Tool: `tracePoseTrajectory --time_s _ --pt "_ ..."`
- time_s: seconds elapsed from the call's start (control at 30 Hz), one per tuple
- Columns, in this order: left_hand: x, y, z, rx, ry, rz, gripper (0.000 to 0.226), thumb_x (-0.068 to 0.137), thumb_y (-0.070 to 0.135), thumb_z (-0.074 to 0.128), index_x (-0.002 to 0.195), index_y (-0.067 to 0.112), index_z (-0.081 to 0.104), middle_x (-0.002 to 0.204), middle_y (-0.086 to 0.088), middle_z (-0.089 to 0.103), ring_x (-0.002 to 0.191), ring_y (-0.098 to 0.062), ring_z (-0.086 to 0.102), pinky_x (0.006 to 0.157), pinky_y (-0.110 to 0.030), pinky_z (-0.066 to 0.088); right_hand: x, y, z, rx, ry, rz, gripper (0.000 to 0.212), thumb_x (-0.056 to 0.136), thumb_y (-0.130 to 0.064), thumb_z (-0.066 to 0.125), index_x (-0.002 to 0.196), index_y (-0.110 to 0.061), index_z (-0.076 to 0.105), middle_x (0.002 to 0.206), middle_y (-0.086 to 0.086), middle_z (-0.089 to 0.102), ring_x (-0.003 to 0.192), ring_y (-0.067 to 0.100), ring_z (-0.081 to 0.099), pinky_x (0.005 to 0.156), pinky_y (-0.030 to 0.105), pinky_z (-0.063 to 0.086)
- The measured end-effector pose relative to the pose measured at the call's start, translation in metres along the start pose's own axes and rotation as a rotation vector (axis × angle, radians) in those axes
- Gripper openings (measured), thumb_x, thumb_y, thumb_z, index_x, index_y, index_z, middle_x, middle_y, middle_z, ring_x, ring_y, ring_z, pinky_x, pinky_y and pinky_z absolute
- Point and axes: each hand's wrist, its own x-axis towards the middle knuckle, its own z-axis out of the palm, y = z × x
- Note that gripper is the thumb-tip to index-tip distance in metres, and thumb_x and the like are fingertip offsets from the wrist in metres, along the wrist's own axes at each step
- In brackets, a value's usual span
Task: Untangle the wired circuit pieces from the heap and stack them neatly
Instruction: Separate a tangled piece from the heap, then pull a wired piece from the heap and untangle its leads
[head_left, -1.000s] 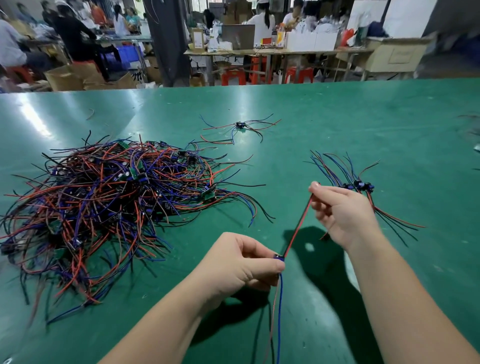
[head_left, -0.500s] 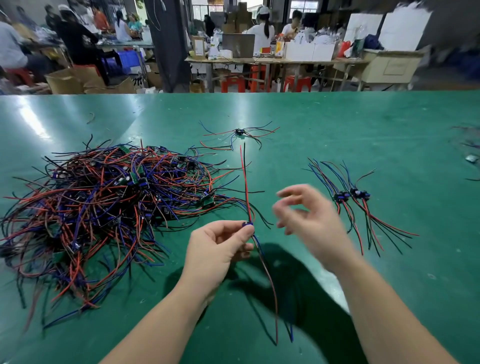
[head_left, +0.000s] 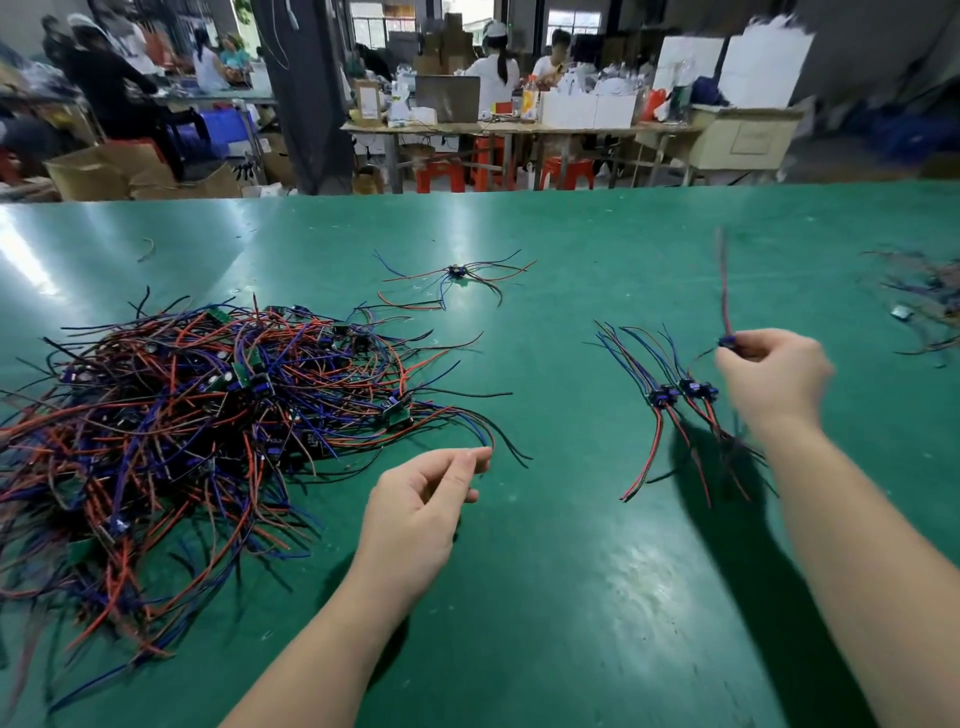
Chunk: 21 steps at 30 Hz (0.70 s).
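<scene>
Clearly early on, the right hand (head_left: 774, 379) pinches one freed piece (head_left: 726, 340) just above the small stack (head_left: 680, 392) on the table (head_left: 571, 571), while the left hand (head_left: 421, 509), loosely curled and empty, hovers beside the heap (head_left: 208, 415), where most pieces lie tangled, waiting to be sorted.

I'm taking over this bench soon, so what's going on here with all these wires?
A person is sorting wired circuit pieces on a green table. The right hand pinches one wired piece, whose wires are blurred and point up, close to the sorted pieces lying together on the table. The left hand holds nothing, fingers loosely curled, by the near edge of the tangled heap. A lone piece lies farther back.
</scene>
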Motion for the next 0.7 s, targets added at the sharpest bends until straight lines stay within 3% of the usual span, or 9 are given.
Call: tracePoseTrajectory --time_s 0.1,0.17,0.23,0.33,0.43,0.53,0.6,0.7 --pt "0.002 -0.003 -0.002 0.074 0.052 0.049 0.024 0.094 0.021 0.056 0.083 0.036 0.072 0.086 0.021 0.072 0.075 0.003 0.064 0.067 -0.012 0.048 0.02 0.032 0.0 -0.256 -0.086 0.079 0.025 0.08 -0.015 0.069 0.104 -0.007 0.07 0.104 0.017 0.07 0.102 0.033 0.062 0.089 0.035 0.047" --pt "0.002 -0.005 -0.003 0.156 0.071 0.086 0.023 0.093 0.023 0.057 0.084 0.038 0.071 0.087 0.026 0.07 0.08 0.007 0.063 0.071 -0.013 0.048 0.018 0.037 0.004 -0.38 -0.189 0.107 0.019 0.083 -0.02 0.069 0.099 -0.009 0.071 0.104 0.018 0.069 0.102 0.036 0.059 0.084 0.036 0.046" --pt "0.004 -0.006 -0.004 0.2 0.098 0.114 0.024 0.094 0.023 0.056 0.084 0.039 0.07 0.087 0.028 0.069 0.078 0.009 0.061 0.067 -0.009 0.045 0.01 0.027 0.012 -0.435 -0.16 0.051 0.018 0.087 -0.023 0.061 0.096 -0.011 0.071 0.106 0.021 0.065 0.102 0.039 0.055 0.085 0.04 0.042" --pt "0.005 -0.007 -0.006 0.233 0.126 0.124 0.025 0.094 0.022 0.056 0.083 0.04 0.07 0.088 0.03 0.069 0.083 0.01 0.061 0.069 -0.008 0.045 -0.021 -0.012 0.031 -0.296 -0.141 -0.219 0.018 0.088 -0.02 0.056 0.095 -0.013 0.071 0.104 0.015 0.063 0.099 0.033 0.055 0.085 0.037 0.041" --pt "0.006 -0.008 -0.009 0.228 0.145 0.103 0.026 0.095 0.021 0.056 0.082 0.039 0.069 0.086 0.028 0.069 0.085 0.009 0.062 0.074 -0.012 0.047 -0.077 -0.061 0.055 -0.042 -0.477 -0.474 0.018 0.09 -0.027 0.06 0.096 -0.015 0.072 0.096 0.001 0.07 0.083 0.015 0.056 0.078 0.026 0.041" --pt "0.008 -0.009 -0.011 0.206 0.188 0.072 0.028 0.093 0.021 0.058 0.076 0.04 0.07 0.082 0.024 0.071 0.086 0.0 0.066 0.083 -0.024 0.051 -0.122 -0.091 0.08 -0.144 -0.597 -0.632 0.032 0.088 -0.045 0.06 0.112 -0.027 0.068 0.108 -0.008 0.069 0.096 0.014 0.061 0.092 0.033 0.042" --pt "0.009 -0.009 -0.013 0.174 0.221 0.031 0.029 0.091 0.022 0.061 0.07 0.039 0.072 0.078 0.017 0.073 0.084 -0.012 0.069 0.084 -0.034 0.053 -0.136 -0.101 0.091 -0.228 -0.553 -0.638 0.025 0.088 -0.035 0.061 0.109 -0.025 0.07 0.105 -0.005 0.071 0.1 0.02 0.063 0.093 0.035 0.042" --pt "0.009 -0.006 -0.014 0.147 0.256 -0.025 0.028 0.091 0.022 0.061 0.069 0.036 0.072 0.08 0.006 0.074 0.087 -0.02 0.068 0.087 -0.037 0.053 -0.144 -0.11 0.095 -0.12 -0.613 -0.509 0.016 0.085 -0.014 0.063 0.095 -0.015 0.075 0.094 0.005 0.073 0.089 0.024 0.064 0.086 0.031 0.049"
